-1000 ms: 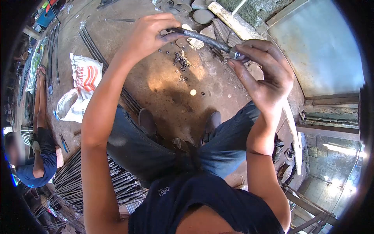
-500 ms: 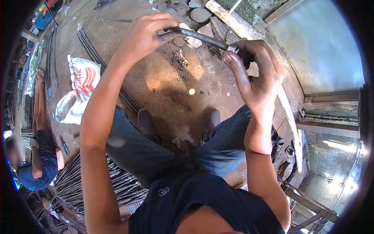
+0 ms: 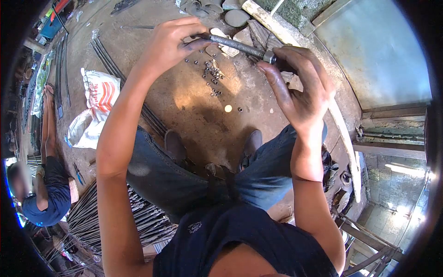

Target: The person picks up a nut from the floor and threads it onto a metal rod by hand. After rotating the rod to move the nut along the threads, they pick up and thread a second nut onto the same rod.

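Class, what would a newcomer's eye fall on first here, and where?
Probably the threaded rod at top centre, between left hand and right hand. Then the small nuts scattered on the floor below it, and the white sack beside the left forearm.

A navy top [image 3: 249, 221] is worn, round-necked and marked on the chest with a small pale print [image 3: 194, 226] too fine to be read. The legs are covered by blue denim jeans [image 3: 166, 187], patchily faded. The feet are enclosed in dark shoes [image 3: 174, 144]. The left hand [image 3: 167, 40] and right hand [image 3: 308, 90] are ungloved, their fingers [image 3: 275, 81] smudged with grime.
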### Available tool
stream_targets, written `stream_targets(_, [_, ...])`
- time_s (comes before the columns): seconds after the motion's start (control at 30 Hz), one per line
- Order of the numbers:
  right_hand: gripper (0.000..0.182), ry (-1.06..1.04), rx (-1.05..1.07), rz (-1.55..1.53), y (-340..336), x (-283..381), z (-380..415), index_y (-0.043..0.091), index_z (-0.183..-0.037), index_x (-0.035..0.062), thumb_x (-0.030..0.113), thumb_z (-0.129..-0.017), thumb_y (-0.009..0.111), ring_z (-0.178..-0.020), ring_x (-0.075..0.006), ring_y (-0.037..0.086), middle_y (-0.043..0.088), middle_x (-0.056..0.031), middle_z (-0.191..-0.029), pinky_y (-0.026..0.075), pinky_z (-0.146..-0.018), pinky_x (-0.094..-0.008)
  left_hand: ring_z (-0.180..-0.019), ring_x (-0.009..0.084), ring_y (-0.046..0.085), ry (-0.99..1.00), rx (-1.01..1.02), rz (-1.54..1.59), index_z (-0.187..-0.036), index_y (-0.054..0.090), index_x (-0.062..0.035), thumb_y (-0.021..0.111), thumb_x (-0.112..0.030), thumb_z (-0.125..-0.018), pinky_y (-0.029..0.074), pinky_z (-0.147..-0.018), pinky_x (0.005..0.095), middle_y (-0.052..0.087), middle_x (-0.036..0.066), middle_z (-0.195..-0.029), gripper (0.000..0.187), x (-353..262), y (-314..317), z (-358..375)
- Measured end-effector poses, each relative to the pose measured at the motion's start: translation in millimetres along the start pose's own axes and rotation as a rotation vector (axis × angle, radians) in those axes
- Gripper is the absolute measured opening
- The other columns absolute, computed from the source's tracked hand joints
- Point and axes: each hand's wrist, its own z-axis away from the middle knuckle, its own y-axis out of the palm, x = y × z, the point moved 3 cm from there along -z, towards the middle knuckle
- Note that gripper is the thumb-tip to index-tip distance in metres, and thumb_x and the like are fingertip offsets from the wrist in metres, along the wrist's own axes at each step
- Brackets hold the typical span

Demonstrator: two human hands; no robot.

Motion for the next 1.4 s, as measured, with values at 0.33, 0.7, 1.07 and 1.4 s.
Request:
stream_targets(0.33, [0.031,-0.108,-0.031,0.032,-1.4,4.0,-3.3,0.071,-0.097,0.0022,0.007,-0.070,0.084,-0.080,-0.0264,0.066,0.066,-0.0123,-0.091,0.055,-0.069,-0.0340,-0.085,0.0290,0.067,-0.020,0.005,-0.015,-0.096,0.069,0.0000,0.077,-0.006,-0.075,0.053,-0.077,0.0354,0.068,0.011,-0.093,0.024,1.0,-0.8,0.4])
stream_targets(0.7, [0.031,-0.048,-0.034,0.030,-1.4,0.0,-0.2,0.071,-0.099,0.0027,0.006,-0.071,0.083,-0.080,-0.0258,0.066,0.066,-0.0117,-0.092,0.055,-0.069,-0.0333,-0.082,0.0284,0.066,-0.019,-0.008,0.011,-0.095,0.068,0.0007,0.077,-0.007,-0.076,0.053,-0.075,0.0355,0.067,0.011,-0.091,0.023,2.5,1.1,-0.4])
stream_targets(1.07, [0.033,-0.069,-0.024,0.037,-2.4,2.3,-2.0,0.072,-0.098,0.0032,0.008,-0.068,0.085,-0.077,-0.0242,0.067,0.067,-0.0115,-0.089,0.054,-0.067,-0.0313,-0.081,0.0281,0.066,0.013,-0.030,-0.001,-0.094,0.068,0.0009,0.077,-0.008,-0.076,0.053,-0.074,0.0361,0.067,0.011,-0.090,0.022,1.4,0.6,-0.7])
stream_targets(1.4, [0.028,0.175,0.008,0.045,6.0,4.2,1.2,0.065,-0.091,0.0022,0.018,-0.077,0.083,-0.065,-0.0239,0.063,0.063,-0.0103,-0.078,0.051,-0.057,-0.0339,-0.081,0.0312,0.066,0.011,-0.008,0.012,-0.094,0.068,0.0006,0.077,-0.009,-0.076,0.052,-0.072,0.0366,0.066,0.013,-0.089,0.022,-0.9,3.8,-0.9])
